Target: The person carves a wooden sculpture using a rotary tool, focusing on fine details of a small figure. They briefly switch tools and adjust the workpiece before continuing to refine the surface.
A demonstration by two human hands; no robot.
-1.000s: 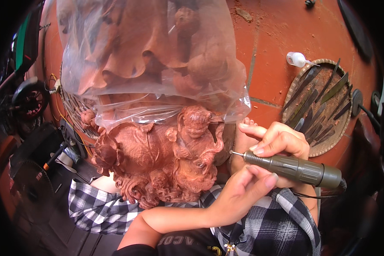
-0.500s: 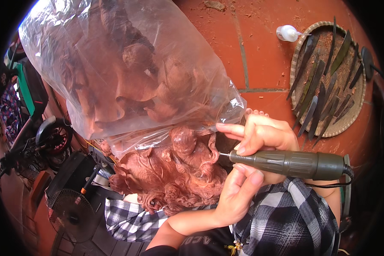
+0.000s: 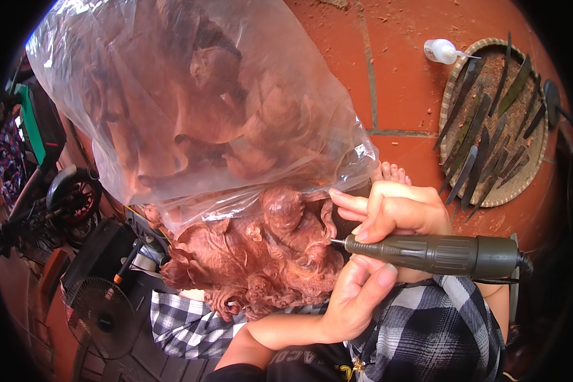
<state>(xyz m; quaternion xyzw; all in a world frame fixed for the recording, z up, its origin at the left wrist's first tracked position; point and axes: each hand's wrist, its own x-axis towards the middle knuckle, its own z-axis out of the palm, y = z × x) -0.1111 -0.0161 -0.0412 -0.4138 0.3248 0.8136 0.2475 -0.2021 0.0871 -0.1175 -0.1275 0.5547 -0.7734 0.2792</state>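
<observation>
Right hand (image 3: 398,213) and left hand (image 3: 356,296) both grip the grinder (image 3: 439,254) — tip at the wood carving (image 3: 261,254).

My hands are bare, no gloves or rings on my left hand (image 3: 353,299) or my right hand (image 3: 395,213). My forearms are uncovered too. Below the left hand, I wear black-and-white checked trousers (image 3: 439,325) over both legs, and a dark shirt (image 3: 305,366) with a pale printed mark. Just above the right hand, my bare toes (image 3: 393,173) show.
</observation>
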